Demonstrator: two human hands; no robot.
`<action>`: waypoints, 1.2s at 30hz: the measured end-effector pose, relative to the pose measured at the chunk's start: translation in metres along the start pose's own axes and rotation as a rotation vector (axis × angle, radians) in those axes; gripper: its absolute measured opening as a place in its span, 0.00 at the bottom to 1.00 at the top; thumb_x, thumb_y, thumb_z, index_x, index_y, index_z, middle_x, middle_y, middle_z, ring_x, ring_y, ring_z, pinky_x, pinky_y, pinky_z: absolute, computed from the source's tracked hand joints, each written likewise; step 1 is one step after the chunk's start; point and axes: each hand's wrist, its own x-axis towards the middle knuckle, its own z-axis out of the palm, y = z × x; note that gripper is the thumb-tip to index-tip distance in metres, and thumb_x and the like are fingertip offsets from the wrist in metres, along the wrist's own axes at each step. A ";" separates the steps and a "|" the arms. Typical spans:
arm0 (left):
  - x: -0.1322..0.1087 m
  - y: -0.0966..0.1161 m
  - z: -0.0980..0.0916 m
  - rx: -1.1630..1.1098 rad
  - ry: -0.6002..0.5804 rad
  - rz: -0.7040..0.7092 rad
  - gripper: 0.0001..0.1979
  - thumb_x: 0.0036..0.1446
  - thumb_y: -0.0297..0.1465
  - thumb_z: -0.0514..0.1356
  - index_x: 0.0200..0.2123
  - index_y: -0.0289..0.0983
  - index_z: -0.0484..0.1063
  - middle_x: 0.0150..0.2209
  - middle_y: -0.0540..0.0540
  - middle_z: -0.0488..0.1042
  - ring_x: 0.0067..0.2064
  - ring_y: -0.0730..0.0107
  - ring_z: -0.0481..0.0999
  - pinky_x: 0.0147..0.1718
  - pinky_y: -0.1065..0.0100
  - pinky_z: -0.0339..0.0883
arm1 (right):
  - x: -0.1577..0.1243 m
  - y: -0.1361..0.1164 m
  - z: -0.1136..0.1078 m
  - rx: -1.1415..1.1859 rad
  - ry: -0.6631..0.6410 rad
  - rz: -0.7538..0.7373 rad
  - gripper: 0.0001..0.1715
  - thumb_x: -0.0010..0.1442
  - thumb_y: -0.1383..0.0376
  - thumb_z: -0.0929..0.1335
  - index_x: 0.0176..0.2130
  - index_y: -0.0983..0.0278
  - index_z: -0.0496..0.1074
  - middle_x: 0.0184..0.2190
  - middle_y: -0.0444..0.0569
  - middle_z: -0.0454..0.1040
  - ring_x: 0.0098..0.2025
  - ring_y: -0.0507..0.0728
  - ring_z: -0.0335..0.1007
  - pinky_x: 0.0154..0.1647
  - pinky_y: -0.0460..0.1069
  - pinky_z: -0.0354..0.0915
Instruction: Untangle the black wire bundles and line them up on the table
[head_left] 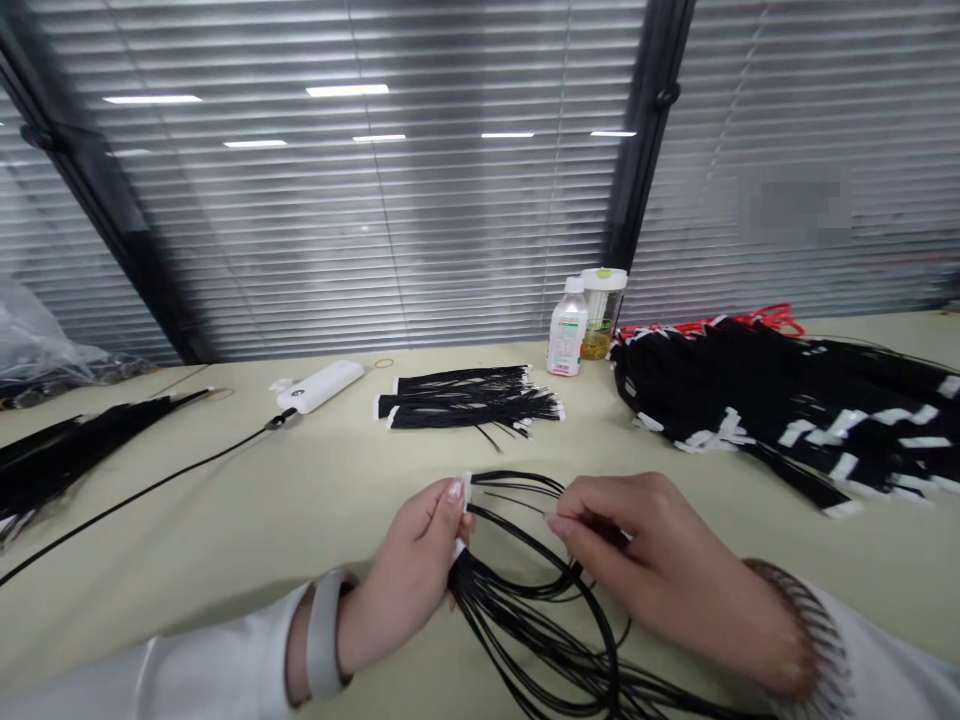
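My left hand (424, 550) is closed around the white-taped ends of a bundle of thin black cables (525, 625), low in the middle of the view. A white tab (467, 490) shows between its thumb and fingers. From there the cables loop out to the right and run down past the bottom edge. My right hand (637, 555) is beside the loops, thumb and forefinger pinched on a single thin black cable (517, 500) that comes from the white tab. Its other fingers are curled, and part of the bundle passes behind them.
Short black cable bundles (469, 400) lie mid-table. Behind them stand a white bottle (568, 330) and a lidded jar (604, 315). A large black cable pile (780, 400) is at right. A white device (322, 387) with a cord and more cables (82, 450) lie left.
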 end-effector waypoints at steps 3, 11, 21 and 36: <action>-0.002 0.001 0.000 0.020 -0.016 -0.003 0.20 0.60 0.45 0.48 0.23 0.37 0.58 0.19 0.55 0.58 0.18 0.80 0.57 0.16 0.76 0.54 | 0.000 0.002 0.001 0.011 0.009 -0.009 0.14 0.59 0.67 0.60 0.24 0.64 0.66 0.17 0.40 0.65 0.20 0.47 0.56 0.22 0.43 0.53; -0.003 0.006 0.001 0.030 -0.021 -0.015 0.20 0.60 0.45 0.49 0.23 0.37 0.58 0.19 0.55 0.57 0.19 0.79 0.56 0.17 0.76 0.53 | 0.000 0.002 0.002 -0.012 0.019 -0.024 0.14 0.60 0.67 0.60 0.24 0.64 0.66 0.17 0.39 0.64 0.20 0.47 0.56 0.21 0.43 0.52; -0.001 0.008 0.002 0.087 0.010 -0.048 0.21 0.59 0.47 0.48 0.22 0.37 0.58 0.18 0.55 0.57 0.18 0.78 0.57 0.16 0.75 0.54 | 0.002 0.010 0.002 -0.198 -0.036 -0.148 0.12 0.60 0.73 0.61 0.28 0.65 0.70 0.25 0.46 0.71 0.26 0.51 0.65 0.28 0.46 0.58; -0.007 0.017 0.002 0.376 -0.227 0.124 0.17 0.62 0.38 0.45 0.23 0.37 0.59 0.22 0.51 0.60 0.25 0.73 0.60 0.26 0.71 0.57 | -0.001 0.008 0.024 -0.254 0.010 -0.169 0.14 0.63 0.67 0.60 0.29 0.64 0.71 0.24 0.46 0.72 0.25 0.51 0.67 0.27 0.46 0.55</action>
